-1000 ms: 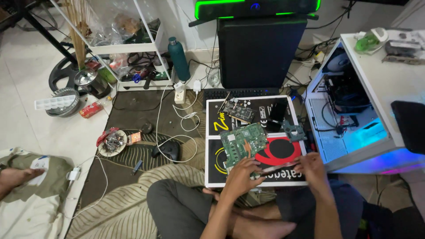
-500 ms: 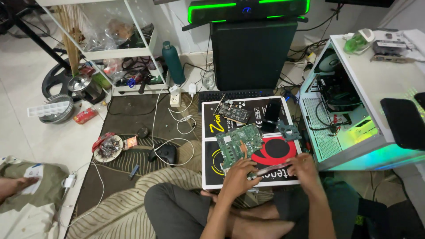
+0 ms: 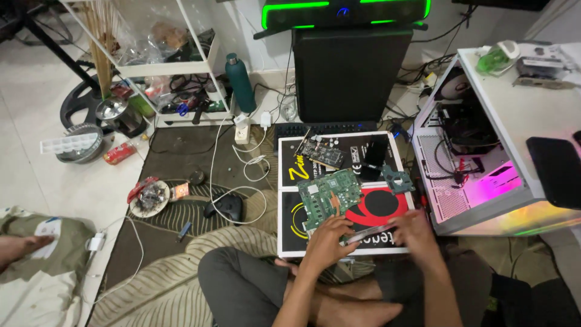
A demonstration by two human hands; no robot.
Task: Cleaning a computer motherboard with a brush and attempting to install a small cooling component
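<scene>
Two bare hands work just above the person's crossed legs, low in the head view. The left hand (image 3: 327, 237) lies with fingers curled over the near edge of a green circuit board (image 3: 327, 195), touching it; whether it truly grips the board I cannot tell. The right hand (image 3: 414, 235) is blurred, its fingers bent around the end of a thin, pale strip-like part (image 3: 370, 232) that runs across to the left hand; what the part is cannot be made out.

The green circuit board lies tilted on a flat black, red and yellow printed box (image 3: 290, 219) that rests on the floor mat in front of the knees. On the same box, beyond it, lie a smaller dark circuit card (image 3: 322, 154), a small greenish board (image 3: 397, 178) to the right and a black slab-like item (image 3: 373, 165) between them.

Left of the box, on the dark patterned mat (image 3: 181, 160), sit a black mouse (image 3: 223, 209) with its white cable looping around, and a round dish (image 3: 149, 198) of small parts.

To the right stands an open white computer case (image 3: 484, 151) lit pink inside. Behind the box lies a black keyboard (image 3: 321, 128), then a black tower (image 3: 350, 71) under a green-lit bar (image 3: 345, 12). A teal bottle (image 3: 240, 82) stands by a white shelf unit (image 3: 175, 66).
</scene>
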